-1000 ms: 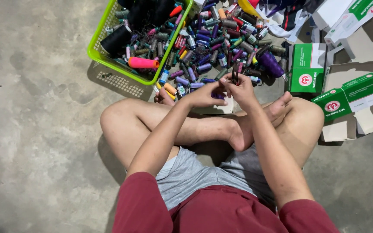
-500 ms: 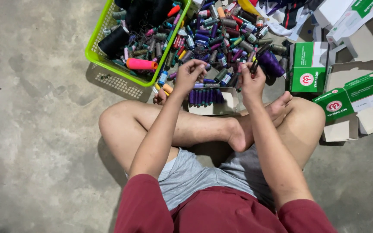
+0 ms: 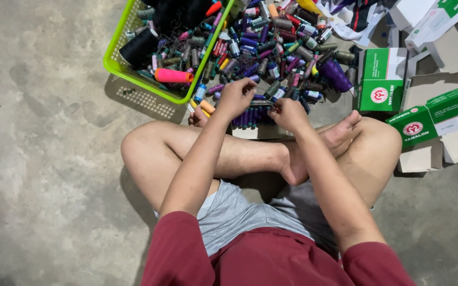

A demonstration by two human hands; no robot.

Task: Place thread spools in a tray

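Below, both hands [image 3: 261, 103] pinching purple spools [image 3: 253, 114] in a small box [image 3: 261, 131], green basket [image 3: 133, 71] of thread beside.

Lime green basket [image 3: 133, 69] tipped on the concrete floor [image 3: 43, 175], black cones and a pink spool [image 3: 173, 76] inside. Green-and-white boxes [image 3: 380, 79] stacked off to the right, one big purple cone [image 3: 336, 74] beside them.

1. Just beyond the fingers [image 3: 247, 87], a dense heap of thread spools [image 3: 276, 42] covers the floor, leaving no gap.
2. To their left, the tilted green basket [image 3: 113, 59] walls off that side.
3. To their right, green boxes [image 3: 380, 79] stand close together.
4. Below them, the crossed legs [image 3: 239, 153] block the near side.
5. Bare concrete floor [image 3: 38, 159] lies open far left.
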